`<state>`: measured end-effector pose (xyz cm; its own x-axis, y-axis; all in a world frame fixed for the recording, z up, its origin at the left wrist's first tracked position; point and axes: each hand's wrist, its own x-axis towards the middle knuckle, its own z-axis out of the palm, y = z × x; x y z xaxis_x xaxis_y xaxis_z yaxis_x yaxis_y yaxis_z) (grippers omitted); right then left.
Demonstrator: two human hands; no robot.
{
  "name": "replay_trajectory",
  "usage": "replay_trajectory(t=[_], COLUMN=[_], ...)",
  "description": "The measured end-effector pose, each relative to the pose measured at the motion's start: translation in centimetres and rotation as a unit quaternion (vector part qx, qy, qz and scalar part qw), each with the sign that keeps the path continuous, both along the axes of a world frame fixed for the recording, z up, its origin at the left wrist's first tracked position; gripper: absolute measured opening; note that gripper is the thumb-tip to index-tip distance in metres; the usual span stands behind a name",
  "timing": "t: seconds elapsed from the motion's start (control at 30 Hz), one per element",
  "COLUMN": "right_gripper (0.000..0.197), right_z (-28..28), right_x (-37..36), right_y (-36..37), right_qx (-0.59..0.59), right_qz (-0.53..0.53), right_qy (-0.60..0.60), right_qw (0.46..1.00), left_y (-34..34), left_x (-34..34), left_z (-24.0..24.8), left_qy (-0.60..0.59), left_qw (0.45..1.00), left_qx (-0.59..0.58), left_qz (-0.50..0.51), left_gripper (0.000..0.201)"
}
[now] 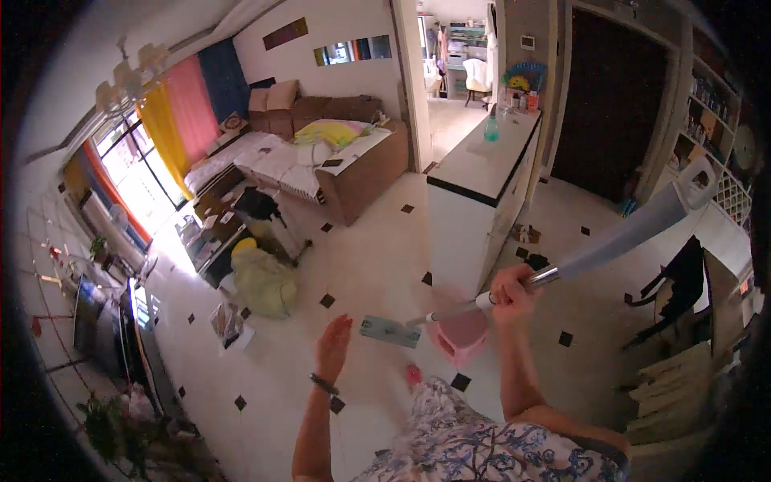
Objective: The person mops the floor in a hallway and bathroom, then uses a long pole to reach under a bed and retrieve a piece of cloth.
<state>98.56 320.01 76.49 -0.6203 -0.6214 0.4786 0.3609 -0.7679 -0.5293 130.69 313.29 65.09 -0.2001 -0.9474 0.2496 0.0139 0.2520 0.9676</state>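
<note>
My right hand is closed round the pole of a flat mop. The thick grey handle rises to the upper right, and the thin lower pole slopes down left. At its lower end sits the mop's flat grey-green head, low over the floor. Left of that head, my left hand is held out empty with fingers stretched, a dark band on the wrist. A pink plastic item, perhaps a stool or bucket, stands behind the pole; part of it is hidden.
A white counter with a dark edge stands ahead right, bearing a green bottle. Left ahead are a brown sofa, a pale green bundle and a low table. A dark chair is at right.
</note>
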Motion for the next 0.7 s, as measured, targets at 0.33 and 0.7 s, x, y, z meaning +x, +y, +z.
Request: replay_trajectory(t=[0.33,0.7], right_gripper=[0.008,0.014], right_z=[-1.9,2.0], right_x=[-2.6,-8.5], right_y=[-37.0,-69.9], right_qx=[-0.038,0.043], right_qz=[0.082,-0.239], right_qy=[-0.056,0.051], right_qw=[0.994,0.969], left_y=[-23.8,-66.8], left_x=[7.2,11.3], left_z=[-9.5,-19.6], left_qy=[0.086,-0.091], left_qw=[0.971,0.978], left_qx=[0.183,0.173], left_qz=[0.13,0.067], left_gripper=[0.032,0.014])
